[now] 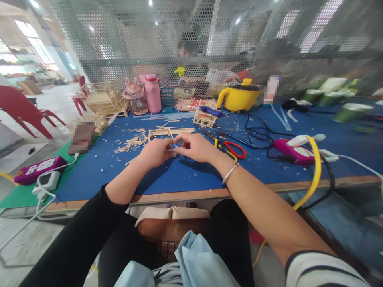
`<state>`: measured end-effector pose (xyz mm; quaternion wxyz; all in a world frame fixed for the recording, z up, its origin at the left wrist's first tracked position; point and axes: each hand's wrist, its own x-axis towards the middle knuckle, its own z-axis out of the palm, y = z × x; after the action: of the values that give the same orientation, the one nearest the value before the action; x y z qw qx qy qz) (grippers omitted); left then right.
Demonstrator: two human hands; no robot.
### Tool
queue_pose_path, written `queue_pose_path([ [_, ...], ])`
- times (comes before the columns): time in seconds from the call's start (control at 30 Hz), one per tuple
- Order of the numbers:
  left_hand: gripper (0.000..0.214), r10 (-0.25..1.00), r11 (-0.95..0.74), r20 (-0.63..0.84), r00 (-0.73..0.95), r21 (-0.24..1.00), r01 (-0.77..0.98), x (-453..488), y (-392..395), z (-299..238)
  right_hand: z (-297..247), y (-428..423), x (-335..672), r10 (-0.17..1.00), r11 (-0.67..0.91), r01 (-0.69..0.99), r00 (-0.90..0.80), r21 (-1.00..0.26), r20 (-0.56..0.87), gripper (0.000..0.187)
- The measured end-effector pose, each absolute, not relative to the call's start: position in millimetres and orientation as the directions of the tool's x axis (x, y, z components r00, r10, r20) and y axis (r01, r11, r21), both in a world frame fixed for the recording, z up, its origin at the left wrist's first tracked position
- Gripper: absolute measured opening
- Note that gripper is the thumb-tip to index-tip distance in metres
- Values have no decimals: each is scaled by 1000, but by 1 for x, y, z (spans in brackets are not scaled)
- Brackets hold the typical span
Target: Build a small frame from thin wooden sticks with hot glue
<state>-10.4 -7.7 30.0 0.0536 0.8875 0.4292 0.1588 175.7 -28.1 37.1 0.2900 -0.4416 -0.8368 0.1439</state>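
My left hand [155, 152] and my right hand [194, 146] meet above the blue table top [167, 177], fingertips pinched together on a small thin wooden stick [172, 148]. A silver bangle [230, 172] circles my right wrist. Just beyond my hands lies a flat frame of wooden sticks [170, 130]. Wood chips [131, 142] are scattered to its left.
Red-handled scissors [235, 149] and yellow-handled pliers [223, 146] lie right of my hands. Further right are a pink tool [289, 150] and black cables [257, 133]. At the back stand a yellow pot [239, 97], a pink bottle [152, 92] and wooden stick models [103, 99]. People sit behind a mesh screen.
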Motion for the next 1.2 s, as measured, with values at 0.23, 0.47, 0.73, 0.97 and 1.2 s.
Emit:
queue_pose_path([
  [0.23, 36, 797, -604, 228, 560, 279, 747, -9, -7, 28, 19, -23, 185, 839, 535, 473, -399, -700, 371, 23],
  [0.47, 20, 755, -653, 264, 600, 220, 725, -11, -9, 29, 26, -28, 170, 780, 626, 542, -415, -561, 469, 9],
  [0.73, 28, 783, -619, 227, 578, 196, 761, -10, -10, 32, 29, -24, 170, 713, 694, 595, -492, -404, 500, 12],
  [0.97, 22, 786, -614, 222, 578, 166, 771, -8, -13, 33, 29, -26, 170, 737, 670, 563, -431, -484, 521, 12],
  [1.2, 19, 781, -610, 252, 572, 107, 785, -9, -11, 31, 25, -27, 168, 791, 611, 526, -372, -591, 486, 13],
])
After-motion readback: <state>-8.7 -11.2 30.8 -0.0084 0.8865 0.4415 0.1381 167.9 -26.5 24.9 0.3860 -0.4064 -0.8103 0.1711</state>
